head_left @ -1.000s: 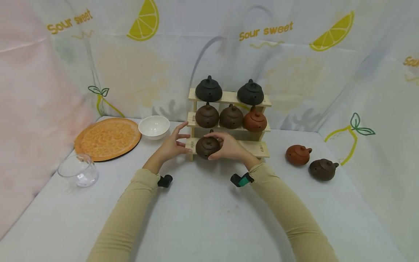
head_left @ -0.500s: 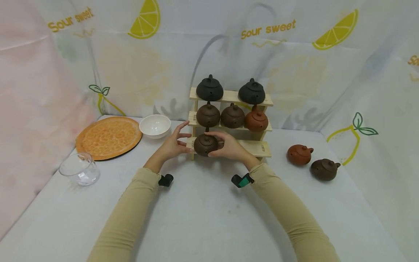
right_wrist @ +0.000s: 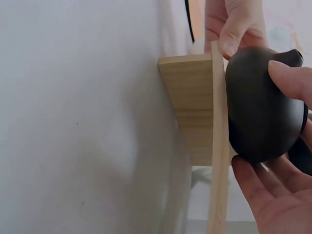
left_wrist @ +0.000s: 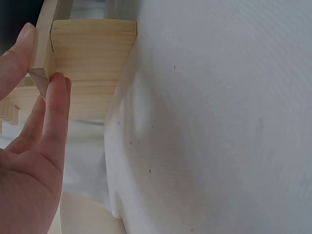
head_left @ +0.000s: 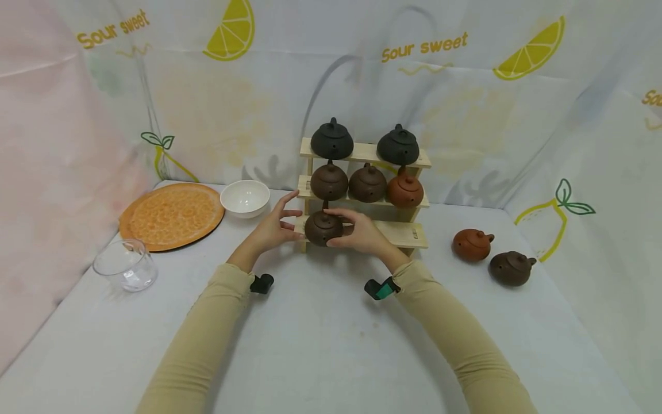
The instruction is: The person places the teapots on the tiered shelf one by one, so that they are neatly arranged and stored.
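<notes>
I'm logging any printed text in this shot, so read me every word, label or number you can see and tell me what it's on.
"Sour sweet": on the backdrop sheet, upper left.
"Sour sweet": same backdrop, above the wooden rack.
"So...": cut off at the right edge.
The teapots, rack, bowl and tray show no readable text.

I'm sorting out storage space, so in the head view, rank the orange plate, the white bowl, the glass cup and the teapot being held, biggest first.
1. Orange plate, clearly largest.
2. White bowl and glass cup: they look alike, and the cup is nearer the camera, so no ranking.
3. Dark brown teapot, held by the right hand, looks smallest.
</notes>
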{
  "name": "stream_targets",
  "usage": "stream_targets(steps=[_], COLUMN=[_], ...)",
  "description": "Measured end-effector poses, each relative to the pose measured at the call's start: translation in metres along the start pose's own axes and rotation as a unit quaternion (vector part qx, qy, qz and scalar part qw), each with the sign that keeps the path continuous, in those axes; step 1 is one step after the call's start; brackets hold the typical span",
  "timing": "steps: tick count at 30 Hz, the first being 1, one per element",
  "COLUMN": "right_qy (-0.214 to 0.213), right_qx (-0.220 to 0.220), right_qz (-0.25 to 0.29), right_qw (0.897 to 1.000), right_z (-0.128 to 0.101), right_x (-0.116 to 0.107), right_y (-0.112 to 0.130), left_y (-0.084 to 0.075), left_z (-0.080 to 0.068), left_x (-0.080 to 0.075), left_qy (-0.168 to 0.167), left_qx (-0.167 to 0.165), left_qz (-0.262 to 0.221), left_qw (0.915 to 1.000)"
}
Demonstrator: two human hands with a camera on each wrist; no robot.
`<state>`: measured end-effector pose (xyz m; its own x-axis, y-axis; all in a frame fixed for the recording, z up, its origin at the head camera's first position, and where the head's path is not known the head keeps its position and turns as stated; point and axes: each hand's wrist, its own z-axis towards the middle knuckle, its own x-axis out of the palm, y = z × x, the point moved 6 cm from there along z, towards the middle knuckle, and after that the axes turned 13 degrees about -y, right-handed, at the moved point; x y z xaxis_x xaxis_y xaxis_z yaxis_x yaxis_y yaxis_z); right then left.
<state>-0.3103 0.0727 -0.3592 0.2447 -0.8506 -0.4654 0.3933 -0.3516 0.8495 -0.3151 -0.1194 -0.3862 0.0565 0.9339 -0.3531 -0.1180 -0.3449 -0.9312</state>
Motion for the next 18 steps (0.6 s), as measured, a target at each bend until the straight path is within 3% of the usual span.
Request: stream_targets(steps=[11, 18], right_qy=[-0.028, -0.048], right_qx=[-0.034, -0.020], right_qz=[0.078, 0.070], right_qw=[0.996, 0.996], right_z=[-0.016, -0.039], right_x=[-0.020, -0.045], right_y=[-0.003, -0.011], left_y=[0.000, 0.000], left_z=[-0.001, -0.001], left_x=[0.000, 0.000], left_qy=[-0.003, 0.002], left_qx=[-0.007, -0.013], left_qz=[-0.002, -0.008], left_qw=[1.0000, 0.9999])
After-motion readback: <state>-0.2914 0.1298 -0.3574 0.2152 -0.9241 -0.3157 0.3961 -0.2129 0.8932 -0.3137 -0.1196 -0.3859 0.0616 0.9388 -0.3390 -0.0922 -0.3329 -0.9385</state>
